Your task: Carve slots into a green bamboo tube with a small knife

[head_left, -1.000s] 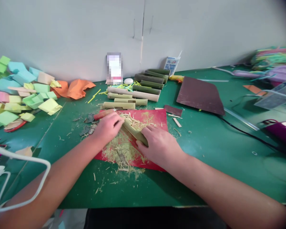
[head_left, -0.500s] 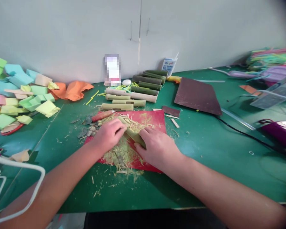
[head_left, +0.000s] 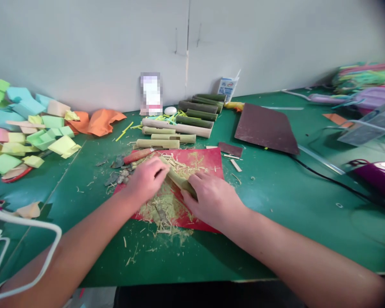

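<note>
On the green table (head_left: 259,239), in the head view, a pale bamboo tube (head_left: 179,179) lies slantwise above a red sheet (head_left: 213,160) that is strewn with shavings (head_left: 167,209). The right hand (head_left: 214,192) is closed around the near end of the tube, with the thumb on its lower side. The left hand (head_left: 147,177) has its fingers drawn narrow at the farther part of the tube; whether they pinch only the tube, or also some small thing, I cannot tell. A dark patch shows between the thumb and the fingers, but its nature is not clear.

I judge that the step in hand is the working of the tube's surface, because dust and thin strips lie all around it. The next move seems to call for a firm right grip and for light, even pressure from the left fingers. A red-handled tool (head_left: 137,155) lies just beyond the left hand.

Compared with one second ago, the left fingers are a little nearer to the right hand along the tube, and more of the red-handled tool can be seen. The right hand keeps nearly the same place on the tube.
</note>
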Demonstrator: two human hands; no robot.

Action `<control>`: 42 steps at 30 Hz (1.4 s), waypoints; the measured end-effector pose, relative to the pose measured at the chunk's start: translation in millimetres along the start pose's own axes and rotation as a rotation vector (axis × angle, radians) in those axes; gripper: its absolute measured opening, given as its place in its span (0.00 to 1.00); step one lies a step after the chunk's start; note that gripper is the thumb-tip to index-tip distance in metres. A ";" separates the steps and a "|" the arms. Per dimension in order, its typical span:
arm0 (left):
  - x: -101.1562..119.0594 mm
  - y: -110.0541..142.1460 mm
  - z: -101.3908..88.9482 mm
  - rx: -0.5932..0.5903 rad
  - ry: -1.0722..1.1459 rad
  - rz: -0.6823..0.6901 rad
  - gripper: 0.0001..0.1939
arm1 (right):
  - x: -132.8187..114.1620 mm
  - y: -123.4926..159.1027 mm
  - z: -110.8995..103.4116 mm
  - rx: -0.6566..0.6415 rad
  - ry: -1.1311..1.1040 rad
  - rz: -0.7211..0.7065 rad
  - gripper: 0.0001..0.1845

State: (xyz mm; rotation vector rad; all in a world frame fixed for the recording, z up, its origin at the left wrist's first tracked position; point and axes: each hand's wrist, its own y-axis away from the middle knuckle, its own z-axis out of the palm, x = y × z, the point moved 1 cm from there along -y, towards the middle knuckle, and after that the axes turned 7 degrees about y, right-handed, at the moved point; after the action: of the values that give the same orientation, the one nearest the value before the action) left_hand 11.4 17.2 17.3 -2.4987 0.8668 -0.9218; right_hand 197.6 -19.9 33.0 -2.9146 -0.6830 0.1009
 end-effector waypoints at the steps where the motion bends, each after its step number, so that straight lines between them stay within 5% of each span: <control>1: 2.8 1.2 1.3 -0.040 0.026 0.015 0.07 | 0.0 0.2 0.7 -0.002 0.000 -0.003 0.11; 23: -25.0 -4.4 -5.4 0.148 -0.052 -0.016 0.06 | 2.2 -3.0 2.2 0.014 -0.059 0.029 0.09; 30: 1.3 3.0 1.8 -0.081 0.023 0.060 0.07 | 2.1 -1.9 3.0 0.032 -0.056 0.005 0.09; 34: -6.1 -1.0 -2.5 0.060 -0.059 0.015 0.08 | 1.3 -1.7 3.2 0.035 -0.057 0.011 0.09; 39: -3.7 2.6 -1.7 -0.086 -0.005 0.053 0.07 | 0.6 -1.8 4.9 0.052 -0.056 -0.003 0.07; 42: -9.6 2.4 -5.3 0.009 -0.045 0.021 0.08 | 0.9 -2.0 5.8 0.058 -0.066 0.011 0.08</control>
State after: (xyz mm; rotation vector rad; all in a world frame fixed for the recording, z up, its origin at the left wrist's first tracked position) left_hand 1.0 21.1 15.5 -2.4879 0.8714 -0.8567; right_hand 196.9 -17.0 27.6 -2.8708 -0.6627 0.2148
